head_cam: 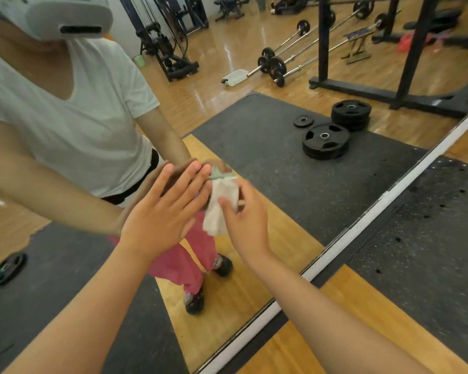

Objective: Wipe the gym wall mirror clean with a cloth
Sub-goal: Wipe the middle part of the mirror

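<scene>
Both hands are up at the mirror (254,147). Your left hand (160,211) is spread flat, fingertips apparently on the glass. Your right hand (247,220) pinches the cloth (219,209), which hangs lengthwise up-and-down between the two hands, so the wipe looks to be the right hand's.

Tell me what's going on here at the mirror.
A person stands close to the gym wall mirror, mid-cleaning. The right hand grips a small white cloth, whose top edge meets the glass. The left hand is spread flat beside it, with straight fingers that seem to touch the mirror. Weight plates on a dark mat show in the reflection.
</scene>
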`<act>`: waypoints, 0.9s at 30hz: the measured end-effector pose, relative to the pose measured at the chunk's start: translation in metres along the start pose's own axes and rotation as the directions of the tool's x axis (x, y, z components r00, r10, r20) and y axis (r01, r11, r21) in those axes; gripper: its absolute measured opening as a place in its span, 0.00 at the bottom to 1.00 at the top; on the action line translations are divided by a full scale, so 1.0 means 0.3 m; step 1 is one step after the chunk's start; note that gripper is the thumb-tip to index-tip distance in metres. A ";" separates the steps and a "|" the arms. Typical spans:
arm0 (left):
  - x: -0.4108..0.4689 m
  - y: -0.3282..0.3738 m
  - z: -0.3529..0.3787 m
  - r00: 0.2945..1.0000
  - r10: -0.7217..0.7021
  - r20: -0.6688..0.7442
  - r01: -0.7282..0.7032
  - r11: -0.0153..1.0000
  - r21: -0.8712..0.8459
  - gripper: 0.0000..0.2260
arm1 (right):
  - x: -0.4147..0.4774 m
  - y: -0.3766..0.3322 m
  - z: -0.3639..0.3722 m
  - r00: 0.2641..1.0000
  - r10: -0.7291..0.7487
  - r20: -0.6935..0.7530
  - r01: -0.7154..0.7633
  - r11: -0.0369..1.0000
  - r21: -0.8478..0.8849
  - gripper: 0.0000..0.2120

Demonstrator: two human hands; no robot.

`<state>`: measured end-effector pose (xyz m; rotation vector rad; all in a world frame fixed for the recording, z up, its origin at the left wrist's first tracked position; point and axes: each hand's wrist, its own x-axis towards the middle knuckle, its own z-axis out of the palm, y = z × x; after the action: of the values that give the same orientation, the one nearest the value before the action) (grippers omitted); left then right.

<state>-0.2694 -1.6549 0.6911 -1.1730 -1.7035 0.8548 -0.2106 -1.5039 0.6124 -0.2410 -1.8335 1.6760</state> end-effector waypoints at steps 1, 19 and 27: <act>0.000 0.001 0.000 1.000 -0.002 0.000 0.002 1.000 0.002 0.23 | -0.029 0.030 0.004 0.999 0.000 0.046 0.000 1.000 0.002 0.10; 0.001 -0.001 -0.008 1.000 0.017 -0.004 -0.017 0.999 0.045 0.24 | 0.116 0.241 -0.158 0.956 0.140 -0.258 -0.183 0.972 -0.149 0.03; 0.013 0.004 -0.011 0.999 0.011 -0.030 -0.010 1.000 0.026 0.23 | -0.209 0.353 0.070 0.942 0.294 -0.160 -0.315 0.940 -0.131 0.08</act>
<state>-0.2667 -1.6506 0.6924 -1.1725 -1.6586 0.8594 -0.2025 -1.5365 0.4920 -0.7239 -1.8954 1.6700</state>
